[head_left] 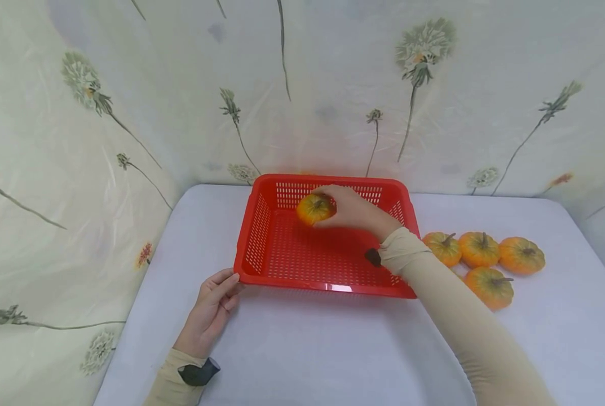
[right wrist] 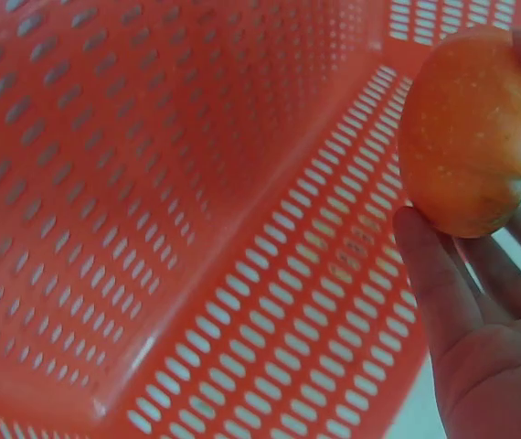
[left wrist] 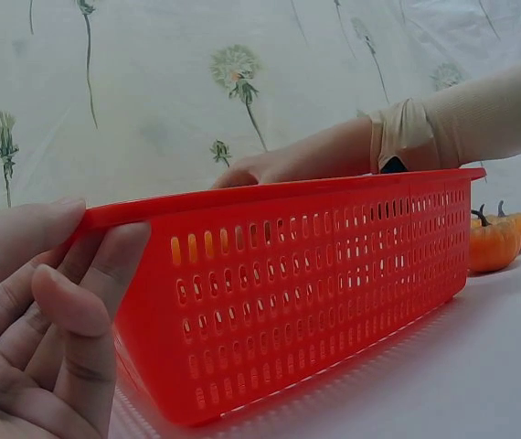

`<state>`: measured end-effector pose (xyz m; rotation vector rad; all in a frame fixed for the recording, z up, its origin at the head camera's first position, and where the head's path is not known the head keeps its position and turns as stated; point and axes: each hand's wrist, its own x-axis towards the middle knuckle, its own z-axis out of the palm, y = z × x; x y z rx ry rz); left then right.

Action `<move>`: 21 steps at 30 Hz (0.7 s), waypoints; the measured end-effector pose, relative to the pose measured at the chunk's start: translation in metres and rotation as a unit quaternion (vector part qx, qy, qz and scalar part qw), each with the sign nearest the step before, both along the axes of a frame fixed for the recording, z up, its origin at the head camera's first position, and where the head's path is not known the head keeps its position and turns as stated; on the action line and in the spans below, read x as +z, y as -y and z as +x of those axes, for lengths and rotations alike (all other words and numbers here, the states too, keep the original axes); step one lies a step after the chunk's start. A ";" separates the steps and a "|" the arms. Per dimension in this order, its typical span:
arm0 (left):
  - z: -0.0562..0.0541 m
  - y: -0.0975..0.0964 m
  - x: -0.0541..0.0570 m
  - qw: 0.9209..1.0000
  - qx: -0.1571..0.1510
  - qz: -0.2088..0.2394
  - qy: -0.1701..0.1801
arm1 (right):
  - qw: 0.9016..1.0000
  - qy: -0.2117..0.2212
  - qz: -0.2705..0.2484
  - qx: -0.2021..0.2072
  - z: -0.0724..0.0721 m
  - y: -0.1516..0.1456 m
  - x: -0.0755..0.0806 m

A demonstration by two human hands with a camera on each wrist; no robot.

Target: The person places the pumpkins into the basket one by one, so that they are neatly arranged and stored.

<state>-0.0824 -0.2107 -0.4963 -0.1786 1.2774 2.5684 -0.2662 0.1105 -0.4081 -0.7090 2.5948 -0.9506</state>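
Head: orange pumpkin [head_left: 310, 211] pinched by right hand [head_left: 352, 208], toward eleven o'clock inside red basket [head_left: 287, 280]. Left wrist: basket's rim pinched by left hand [left wrist: 64, 357]; tipping possible if pulled. Right wrist: pumpkin could be dropped if grip slips.

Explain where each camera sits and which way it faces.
Head: on the head, facing forward and down at the red plastic basket; left hand, right hand, beige sleeves show.
Left wrist: on that wrist, facing the basket's outer side; both hands, one sleeve show.
Right wrist: on that wrist, facing the basket's inside; right hand alone shows.
Head and right wrist share the held pumpkin.
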 end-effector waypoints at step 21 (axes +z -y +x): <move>0.002 -0.001 0.001 1.000 0.006 -0.021 0.004 | 0.999 -0.003 0.018 0.038 -0.013 0.039 -0.023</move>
